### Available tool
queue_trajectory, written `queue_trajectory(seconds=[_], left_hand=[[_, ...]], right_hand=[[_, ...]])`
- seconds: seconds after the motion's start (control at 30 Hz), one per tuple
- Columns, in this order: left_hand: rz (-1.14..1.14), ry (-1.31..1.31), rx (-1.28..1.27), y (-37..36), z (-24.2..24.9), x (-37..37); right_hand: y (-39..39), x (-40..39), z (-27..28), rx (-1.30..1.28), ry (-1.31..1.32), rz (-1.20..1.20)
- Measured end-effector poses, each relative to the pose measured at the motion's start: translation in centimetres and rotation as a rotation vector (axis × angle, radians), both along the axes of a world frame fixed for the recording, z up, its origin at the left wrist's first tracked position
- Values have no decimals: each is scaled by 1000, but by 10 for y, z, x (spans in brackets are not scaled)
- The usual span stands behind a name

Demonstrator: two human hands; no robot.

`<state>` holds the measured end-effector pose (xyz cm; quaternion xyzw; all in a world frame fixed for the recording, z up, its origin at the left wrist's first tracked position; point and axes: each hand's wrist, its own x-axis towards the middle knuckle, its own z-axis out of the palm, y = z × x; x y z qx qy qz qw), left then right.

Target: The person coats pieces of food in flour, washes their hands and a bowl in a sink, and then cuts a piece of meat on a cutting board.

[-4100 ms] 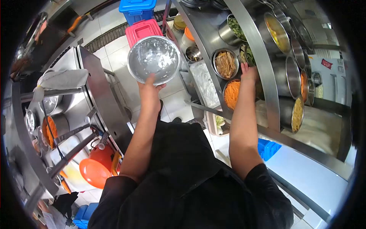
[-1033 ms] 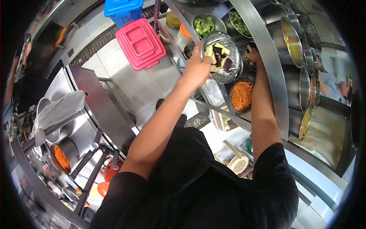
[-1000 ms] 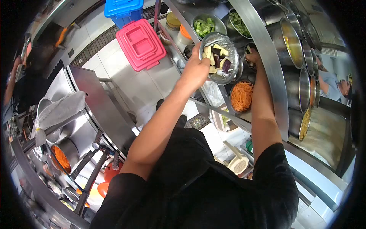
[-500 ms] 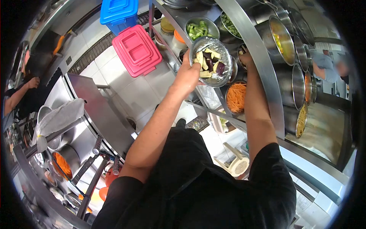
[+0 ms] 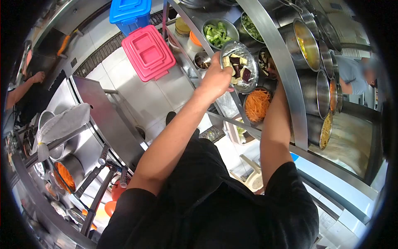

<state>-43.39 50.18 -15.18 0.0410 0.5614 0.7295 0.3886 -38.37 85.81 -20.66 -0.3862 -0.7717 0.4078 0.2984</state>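
Observation:
My left hand (image 5: 216, 79) is closed on the near-left rim of a round bowl (image 5: 254, 79). Chunks of eggplant (image 5: 235, 61), pale with dark purple skin, lie in it, and the bowl is tilted toward the shelf's inner side. My right hand (image 5: 273, 69) reaches in under the steel rail, beside a metal container (image 5: 263, 60) with cut pieces that look like eggplant. Its fingers are mostly hidden in shadow. Just below the bowl stands a container of shredded carrot (image 5: 258, 105), close to my right forearm.
Green cut vegetables fill another metal bowl (image 5: 217, 35) behind. A curved steel rail (image 5: 286, 58) crosses above my right arm, with several steel pots (image 5: 318, 93) beyond. Pink (image 5: 148, 54) and blue (image 5: 129, 12) lidded bins stand on the floor. People are at the far left and far right.
My left hand has carried the bowl a little right and tilted it toward the shelf container. My right hand has shifted slightly right and down, further behind the rail.

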Motion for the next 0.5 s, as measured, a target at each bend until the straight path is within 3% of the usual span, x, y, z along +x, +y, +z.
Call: queue_trajectory(seconds=[0.13, 0.2, 0.3, 0.43, 0.5], left_hand=[[-44, 93, -55, 24, 6, -3], [-80, 0, 20, 40, -10, -4], [-81, -40, 50, 45, -9, -1], [8, -161, 180, 32, -11, 1], [29, -181, 176, 25, -15, -3]], right_hand=[[-72, 24, 52, -176, 73, 154], [-105, 26, 69, -193, -80, 346], [-148, 22, 84, 186, -425, 655], [-163, 35, 102, 9, -128, 662], [-145, 38, 95, -38, -7, 496]])
